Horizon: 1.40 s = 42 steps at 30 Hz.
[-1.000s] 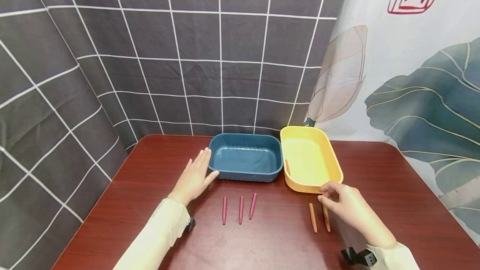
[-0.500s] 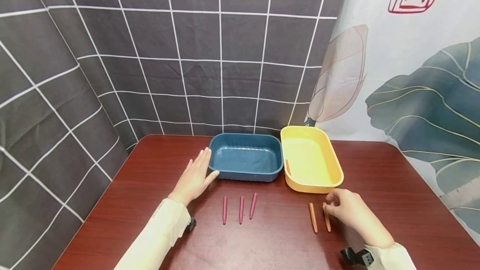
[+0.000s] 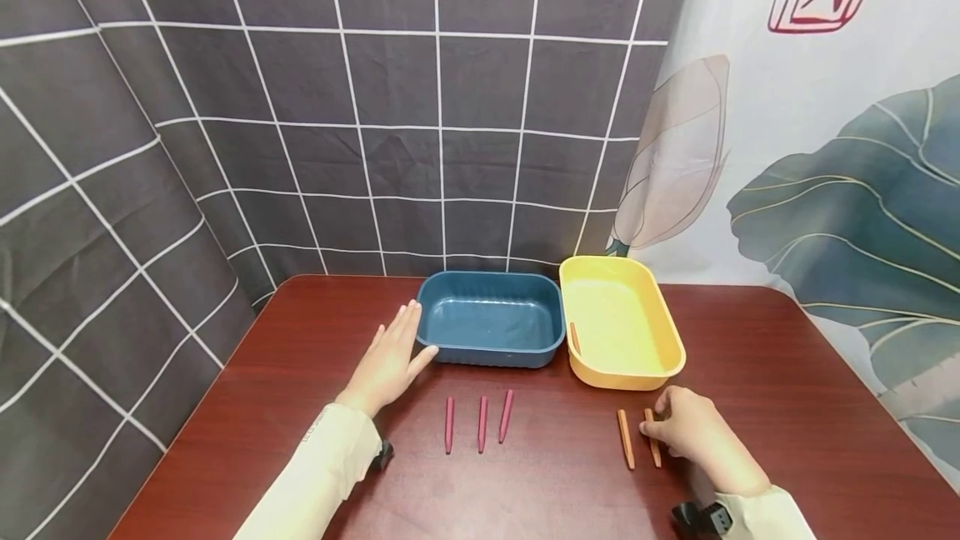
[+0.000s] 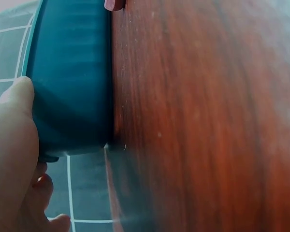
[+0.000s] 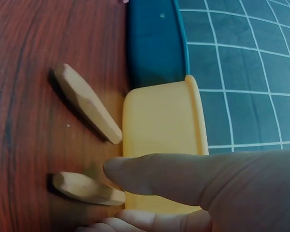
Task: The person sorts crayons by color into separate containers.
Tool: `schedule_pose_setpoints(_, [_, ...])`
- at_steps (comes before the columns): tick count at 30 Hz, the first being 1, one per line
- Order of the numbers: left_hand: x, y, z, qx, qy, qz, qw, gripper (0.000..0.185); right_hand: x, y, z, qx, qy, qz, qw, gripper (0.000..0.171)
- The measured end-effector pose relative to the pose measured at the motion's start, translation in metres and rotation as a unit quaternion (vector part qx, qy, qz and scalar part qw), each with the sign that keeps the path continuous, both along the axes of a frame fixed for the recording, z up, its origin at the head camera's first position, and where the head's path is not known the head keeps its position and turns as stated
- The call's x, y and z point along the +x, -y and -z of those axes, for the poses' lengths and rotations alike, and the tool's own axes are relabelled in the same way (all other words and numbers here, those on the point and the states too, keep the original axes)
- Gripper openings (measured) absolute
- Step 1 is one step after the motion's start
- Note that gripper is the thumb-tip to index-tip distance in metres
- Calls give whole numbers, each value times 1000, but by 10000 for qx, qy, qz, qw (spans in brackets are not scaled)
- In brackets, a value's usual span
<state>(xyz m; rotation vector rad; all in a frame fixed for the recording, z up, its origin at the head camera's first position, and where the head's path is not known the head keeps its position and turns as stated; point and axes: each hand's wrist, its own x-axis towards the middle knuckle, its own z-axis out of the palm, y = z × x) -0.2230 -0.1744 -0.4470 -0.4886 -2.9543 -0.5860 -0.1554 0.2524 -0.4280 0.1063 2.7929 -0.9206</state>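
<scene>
My left hand (image 3: 382,365) rests against the left end of a blue plastic bin (image 3: 489,357), its fingers straight and thumb at the front corner. In the left wrist view, the thumb (image 4: 21,96) lies by the bin's rim. My right hand (image 3: 690,427) is low over the table, with thumb and fingers on either side of the right-hand orange crayon (image 3: 652,440). In the right wrist view, this crayon (image 5: 87,187) lies between the thumb and the lower fingers, a gap showing around it. Another orange crayon (image 3: 626,440) lies just to the left.
A yellow bin (image 3: 626,380) stands right of the blue one, with one orange crayon (image 3: 575,338) inside by its left wall. Three dark pink crayons (image 3: 482,425) lie in front of the blue bin on the red-brown table (image 3: 555,490). Grey gridded cloth (image 3: 397,157) hangs behind.
My right hand has come back from the yellow bin's front rim and down to the right-hand orange crayon. My left hand stays at the blue bin. The head view has shifted slightly.
</scene>
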Motion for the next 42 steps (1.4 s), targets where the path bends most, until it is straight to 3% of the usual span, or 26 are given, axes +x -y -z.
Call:
schedule_pose_setpoints(6, [-1,1,1,-28,15,-16,10000,83,3,3,2,398,-310,-173,9986,28])
schedule_pose_setpoints(25, [0,0,0,44,-6,-11,10000,83,1,2,-4,437,-536,-385,9969,16])
schedule_pose_setpoints(37, [0,-1,-1,59,-26,-1,10000,83,3,1,-11,-439,-557,-390,9967,13])
schedule_pose_setpoints(42, [0,-1,-1,56,-23,-13,10000,82,6,3,-13,-1281,-517,-535,9890,18])
